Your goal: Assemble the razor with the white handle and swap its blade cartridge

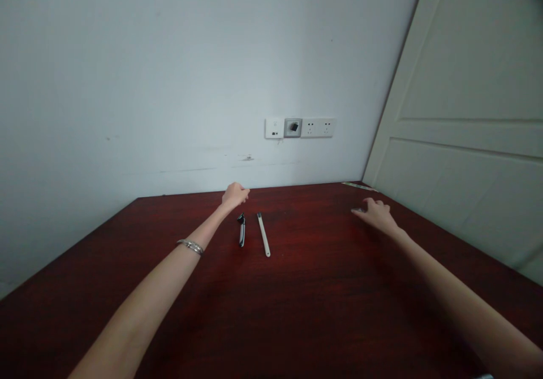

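Lying just below centre frame, razor (242, 235) and white stick (263, 236) on dark red surface (271, 311), left hand (235, 194) beyond them, fingers curled, contents unclear, right hand (377, 215) at mid-right, fingers half spread by small shiny item (358, 210), grip unclear

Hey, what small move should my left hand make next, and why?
Perhaps draw your left hand back toward what looks like a razor: it lies free on the table, close to that hand, on your side of it.
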A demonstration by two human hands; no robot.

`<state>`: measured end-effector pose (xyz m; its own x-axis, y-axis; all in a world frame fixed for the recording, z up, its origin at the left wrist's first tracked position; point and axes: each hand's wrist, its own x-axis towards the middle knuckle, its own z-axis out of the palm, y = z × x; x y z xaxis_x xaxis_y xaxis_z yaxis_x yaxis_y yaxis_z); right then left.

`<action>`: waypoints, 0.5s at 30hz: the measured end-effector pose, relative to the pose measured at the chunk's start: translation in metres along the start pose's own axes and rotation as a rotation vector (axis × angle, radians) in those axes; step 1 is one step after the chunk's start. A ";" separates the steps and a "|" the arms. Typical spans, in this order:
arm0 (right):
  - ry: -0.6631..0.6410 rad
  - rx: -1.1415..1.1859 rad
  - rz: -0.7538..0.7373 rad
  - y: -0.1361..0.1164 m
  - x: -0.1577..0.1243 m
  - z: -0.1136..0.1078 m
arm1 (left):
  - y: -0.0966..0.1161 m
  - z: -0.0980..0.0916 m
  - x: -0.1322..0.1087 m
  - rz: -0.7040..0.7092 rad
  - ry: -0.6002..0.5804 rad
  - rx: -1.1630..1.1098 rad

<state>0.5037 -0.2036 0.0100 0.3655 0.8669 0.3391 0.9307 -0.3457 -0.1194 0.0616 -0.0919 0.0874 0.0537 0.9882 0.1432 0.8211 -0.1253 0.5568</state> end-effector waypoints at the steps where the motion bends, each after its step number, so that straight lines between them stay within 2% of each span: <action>1: -0.012 -0.006 0.030 0.010 0.002 0.007 | -0.005 0.000 0.002 -0.018 0.027 -0.041; 6: -0.064 0.042 0.016 0.033 0.004 0.029 | -0.035 0.006 0.007 -0.139 0.136 -0.286; 10: -0.048 0.098 -0.039 0.031 0.005 0.029 | -0.057 0.008 0.007 -0.256 0.207 -0.480; 15: -0.046 0.145 -0.030 0.027 0.005 0.027 | -0.075 0.010 0.006 -0.352 0.263 -0.662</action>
<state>0.5309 -0.1993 -0.0166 0.3347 0.8927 0.3018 0.9322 -0.2668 -0.2448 0.0061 -0.0758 0.0387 -0.3496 0.9368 0.0107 0.2518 0.0830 0.9642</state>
